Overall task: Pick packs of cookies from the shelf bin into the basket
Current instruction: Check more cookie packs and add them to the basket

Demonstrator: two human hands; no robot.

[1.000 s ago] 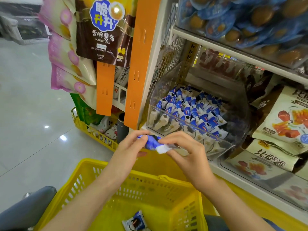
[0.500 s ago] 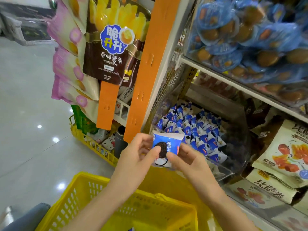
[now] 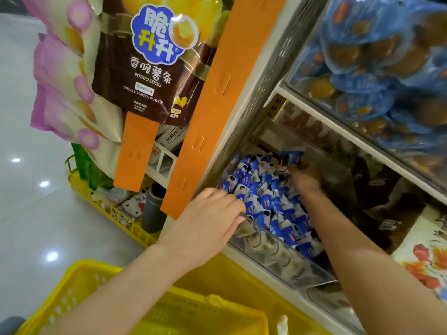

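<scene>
The shelf was big and white. It held a clear bin low down and a heap of blue tubs up top. The floor beside it was pale and shiny. A yellow basket sat at the bottom, close to the person and below the bin. A brown bag of potato sticks hung to the left of the shelf, next to a long orange strip.

The bin was full of little blue and white packs of cookies. Both arms reached up past the basket to the bin. The left hand lay at the bin's front corner, with its fingers over the rim and on the packs. It was not clear if it gripped one. The right hand was far back in the bin and looked blurry. It pinched one pack at its fingertips, and that pack stuck up above the rest. All the packs that showed were in the bin.
</scene>
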